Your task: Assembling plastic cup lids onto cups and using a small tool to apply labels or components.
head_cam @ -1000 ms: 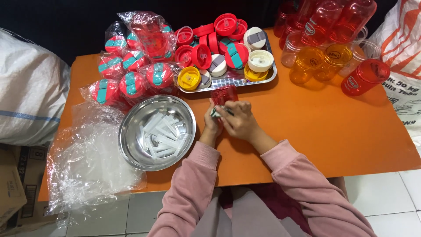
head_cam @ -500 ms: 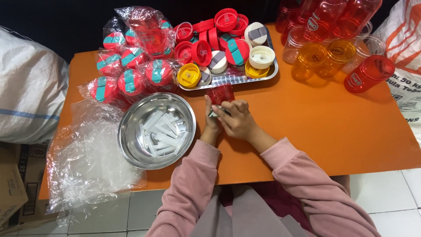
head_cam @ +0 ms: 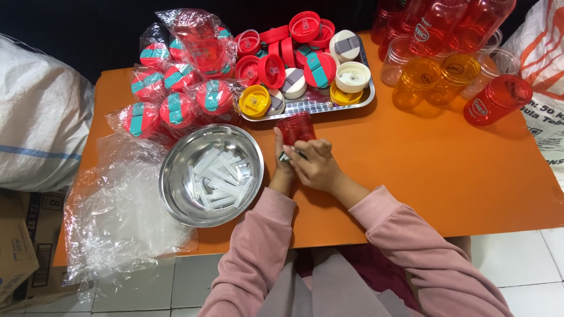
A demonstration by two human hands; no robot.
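Observation:
My left hand point(head_cam: 282, 157) and my right hand point(head_cam: 315, 165) meet at the middle of the orange table point(head_cam: 446, 170), both closed around a small red plastic cup-like piece point(head_cam: 296, 127) that sticks out above my fingers. A dark small part shows between my fingers; what it is I cannot tell. Just left of my hands stands a steel bowl point(head_cam: 176, 188) holding several clear plastic strips point(head_cam: 218, 178). Behind my hands is a steel tray point(head_cam: 320, 106) piled with red, yellow and white lids.
Bagged red bottles with teal bands point(head_cam: 176, 94) lie at the back left. Empty clear plastic bags point(head_cam: 117, 205) spread over the table's left edge. Red and orange bottles point(head_cam: 452, 53) stand at the back right. A white sack point(head_cam: 35, 117) and a cardboard box point(head_cam: 17, 252) sit left.
My hands stay together on the red piece with only small finger shifts. The view has tilted slightly, so everything sits a little higher in frame.

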